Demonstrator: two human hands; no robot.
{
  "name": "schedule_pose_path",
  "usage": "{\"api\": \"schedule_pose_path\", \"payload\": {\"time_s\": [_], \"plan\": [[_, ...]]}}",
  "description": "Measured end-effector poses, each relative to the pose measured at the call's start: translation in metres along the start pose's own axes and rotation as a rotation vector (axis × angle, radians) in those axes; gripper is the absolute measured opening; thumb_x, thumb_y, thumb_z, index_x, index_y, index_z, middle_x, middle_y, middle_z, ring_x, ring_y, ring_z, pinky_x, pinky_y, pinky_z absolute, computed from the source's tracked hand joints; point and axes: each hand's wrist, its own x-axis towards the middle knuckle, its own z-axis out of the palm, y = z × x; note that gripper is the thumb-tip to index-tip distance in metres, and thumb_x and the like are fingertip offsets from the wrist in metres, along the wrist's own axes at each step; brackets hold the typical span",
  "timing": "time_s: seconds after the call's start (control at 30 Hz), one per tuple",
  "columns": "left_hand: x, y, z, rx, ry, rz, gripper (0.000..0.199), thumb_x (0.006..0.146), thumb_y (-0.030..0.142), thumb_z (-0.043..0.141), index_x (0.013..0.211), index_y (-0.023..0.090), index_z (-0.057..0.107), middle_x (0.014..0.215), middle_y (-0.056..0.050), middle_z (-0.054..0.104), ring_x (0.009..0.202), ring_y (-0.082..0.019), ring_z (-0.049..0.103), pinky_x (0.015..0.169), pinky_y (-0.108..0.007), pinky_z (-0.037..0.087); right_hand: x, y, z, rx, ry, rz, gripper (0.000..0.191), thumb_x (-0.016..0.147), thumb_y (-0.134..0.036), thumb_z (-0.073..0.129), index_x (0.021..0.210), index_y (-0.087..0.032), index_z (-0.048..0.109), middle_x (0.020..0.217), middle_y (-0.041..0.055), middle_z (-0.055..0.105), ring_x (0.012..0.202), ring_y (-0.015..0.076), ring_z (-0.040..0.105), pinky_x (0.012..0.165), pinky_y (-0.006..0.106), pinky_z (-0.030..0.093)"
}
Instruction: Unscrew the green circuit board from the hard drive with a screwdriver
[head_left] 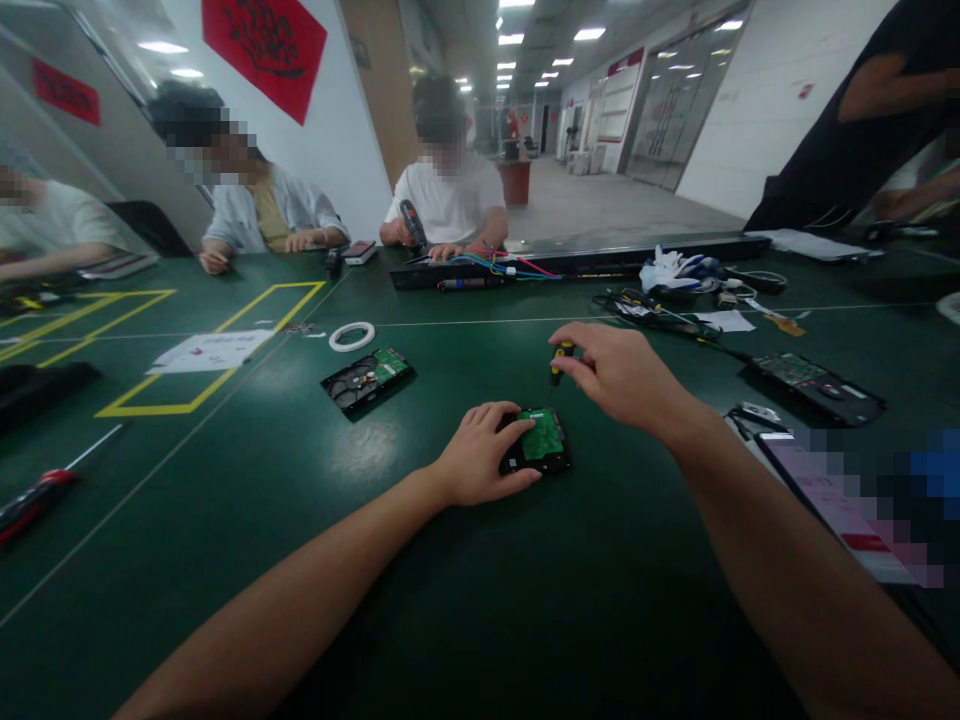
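Note:
On the green tabletop in front of me lies a hard drive (546, 440), its green circuit board facing up. My left hand (484, 455) grips it from the left, with the thumb along its near edge and the fingers over its board and far side. My right hand (611, 372) pinches the black-and-yellow handle of a small screwdriver (559, 364). The screwdriver stands almost upright over the far right part of the board. Whether its tip touches a screw is too small to tell.
A second hard drive (367, 382) and a white tape roll (352, 336) lie to the left; another drive (817, 388) is at right. A red-handled screwdriver (45, 492) rests far left. Across the table, a person (450, 190) holds a power screwdriver (412, 222) beside coloured wires.

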Motion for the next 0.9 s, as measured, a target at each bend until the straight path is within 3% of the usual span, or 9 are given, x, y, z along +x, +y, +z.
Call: {"api": "schedule_pose_path", "payload": {"time_s": [0.37, 0.67, 0.9], "plan": [[0.0004, 0.001, -0.0012, 0.001, -0.007, -0.008, 0.076, 0.094, 0.066, 0.067, 0.155, 0.022, 0.053, 0.15, -0.018, 0.05, 0.139, -0.04, 0.049, 0.116, -0.06, 0.042, 0.0, 0.0023, 0.005, 0.018, 0.07, -0.023, 0.023, 0.099, -0.025, 0.067, 0.12, -0.017, 0.074, 0.119, 0.0128, 0.079, 0.092, 0.0269, 0.073, 0.086, 0.042, 0.055], [-0.0001, -0.0003, 0.0006, 0.008, 0.002, 0.0, 0.075, 0.095, 0.068, 0.066, 0.153, 0.022, 0.054, 0.149, -0.019, 0.05, 0.138, -0.039, 0.049, 0.115, -0.059, 0.042, 0.0018, 0.0016, 0.0036, -0.019, 0.091, -0.067, 0.029, 0.104, -0.022, 0.057, 0.121, -0.012, 0.077, 0.119, 0.016, 0.079, 0.114, 0.0305, 0.071, 0.103, 0.045, 0.053], [-0.0003, -0.0008, 0.0007, 0.011, 0.0, -0.001, 0.076, 0.095, 0.068, 0.066, 0.154, 0.022, 0.053, 0.149, -0.018, 0.05, 0.138, -0.039, 0.049, 0.115, -0.058, 0.042, -0.0008, 0.0003, -0.0013, 0.063, 0.039, -0.06, 0.029, 0.1, -0.015, 0.056, 0.12, -0.015, 0.077, 0.118, 0.0122, 0.08, 0.103, 0.0263, 0.075, 0.093, 0.04, 0.055]]}}
